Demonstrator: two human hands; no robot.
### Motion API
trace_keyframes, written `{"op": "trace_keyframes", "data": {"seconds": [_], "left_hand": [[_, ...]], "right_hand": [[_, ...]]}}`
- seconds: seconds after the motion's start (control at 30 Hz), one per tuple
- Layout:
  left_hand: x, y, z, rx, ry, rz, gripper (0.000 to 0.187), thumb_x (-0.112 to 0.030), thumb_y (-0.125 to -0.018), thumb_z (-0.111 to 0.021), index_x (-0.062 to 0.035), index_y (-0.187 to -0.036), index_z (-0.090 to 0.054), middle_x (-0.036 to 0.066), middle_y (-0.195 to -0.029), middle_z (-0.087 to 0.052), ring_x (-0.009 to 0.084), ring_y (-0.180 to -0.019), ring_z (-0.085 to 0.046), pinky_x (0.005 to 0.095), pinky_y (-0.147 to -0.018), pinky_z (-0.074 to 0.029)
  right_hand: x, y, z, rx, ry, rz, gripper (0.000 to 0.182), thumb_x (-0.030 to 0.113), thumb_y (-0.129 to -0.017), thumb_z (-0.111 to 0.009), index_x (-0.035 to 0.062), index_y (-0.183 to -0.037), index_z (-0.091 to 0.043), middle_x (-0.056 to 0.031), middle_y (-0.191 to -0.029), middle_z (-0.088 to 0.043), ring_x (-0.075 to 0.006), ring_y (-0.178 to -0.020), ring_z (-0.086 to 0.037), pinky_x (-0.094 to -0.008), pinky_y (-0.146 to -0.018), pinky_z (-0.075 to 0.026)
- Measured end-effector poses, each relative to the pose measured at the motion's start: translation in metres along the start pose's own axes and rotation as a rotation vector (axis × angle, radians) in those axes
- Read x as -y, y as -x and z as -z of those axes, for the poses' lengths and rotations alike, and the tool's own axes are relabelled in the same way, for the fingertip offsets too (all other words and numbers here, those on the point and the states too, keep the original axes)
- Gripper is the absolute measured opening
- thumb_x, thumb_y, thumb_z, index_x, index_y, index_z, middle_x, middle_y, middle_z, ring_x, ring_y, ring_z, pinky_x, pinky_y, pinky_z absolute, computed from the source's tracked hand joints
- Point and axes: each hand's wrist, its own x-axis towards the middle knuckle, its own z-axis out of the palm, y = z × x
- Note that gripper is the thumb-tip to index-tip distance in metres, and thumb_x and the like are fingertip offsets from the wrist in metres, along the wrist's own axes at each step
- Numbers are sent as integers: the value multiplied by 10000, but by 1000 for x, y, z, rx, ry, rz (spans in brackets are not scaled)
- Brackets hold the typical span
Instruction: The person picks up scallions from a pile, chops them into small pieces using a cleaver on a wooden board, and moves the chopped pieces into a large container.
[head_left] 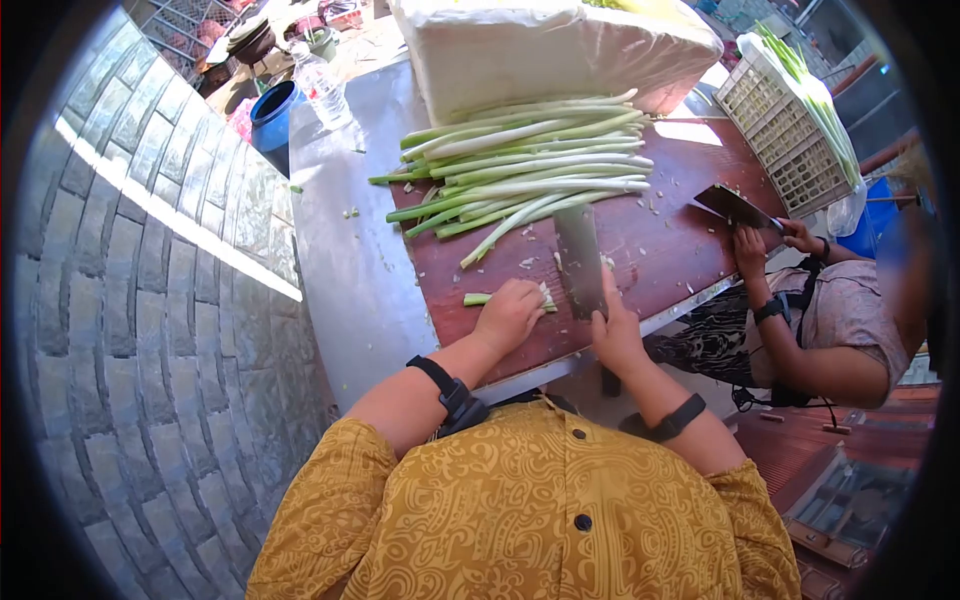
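My left hand (pixel 513 318) is closed over a short bunch of cut green onion (pixel 478 299) on the dark red board (pixel 660 250). Its fingers curl down on the stalks, and green and pale ends stick out on both sides. In my right hand (pixel 620 335) is a cleaver (pixel 580 262), its broad blade held just right of the bunch. Beyond both hands lies a wide pile of long green onions (pixel 540 165), white ends to the right. Small onion scraps are scattered over the board.
A wrapped white foam box (pixel 540 60) stands behind the pile. At right, a co-worker's hands (pixel 750 252) are at another cleaver (pixel 735 206), near a plastic crate (pixel 785 130) with green onions. A clear bottle (pixel 320 90) stands back left; a brick wall (pixel 150 330) runs along the left.
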Motion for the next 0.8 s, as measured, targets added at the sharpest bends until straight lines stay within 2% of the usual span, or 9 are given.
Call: {"op": "trace_keyframes", "data": {"seconds": [0.23, 0.33, 0.43, 0.53, 0.8], "left_hand": [[-5, -23, -10, 15, -42, 109, 269, -87, -643, -740, -39, -864, -594, 120, -986, -589, 325, -945, -558, 403, -833, -460], [-21, -23, 12, 33, -182, 61, 299, -88, -640, -742, -39, -906, -615, 110, -1010, -591, 317, -975, -555, 397, -850, -457], [-7, -13, 7, 36, -107, 33, 303, -77, -648, -733, -46, -932, -632, 99, -1002, -599, 306, -980, -555, 391, -854, -457], [5, -7, -2, -32, -45, 8, 267, -67, -656, -720, -48, -909, -637, 96, -967, -607, 302, -962, -560, 385, -843, -462], [8, -7, -11, -60, -38, 17, 156, -27, -666, -682, -52, -811, -629, 76, -910, -615, 281, -885, -571, 369, -784, -481]], "right_hand": [[28, 5, 36, 129, 204, 75, 733, 0, -804, -501, 96, -1465, -198, -268, -669, -589, -456, -639, -585, -531, -607, -451], [45, 11, 45, 247, 250, 21, 727, 17, -811, -496, 96, -1466, -193, -262, -649, -588, -446, -621, -586, -524, -598, -456], [48, 16, 45, 327, 331, -6, 736, 25, -812, -487, 97, -1472, -171, -263, -660, -597, -439, -629, -595, -527, -613, -458], [48, 18, 42, 401, 377, -48, 747, 22, -809, -482, 98, -1475, -155, -259, -674, -608, -435, -639, -603, -533, -627, -459], [40, 2, 23, 437, 416, -25, 785, 39, -802, -512, 109, -1481, -125, -261, -685, -611, -439, -652, -607, -529, -628, -466]]}}
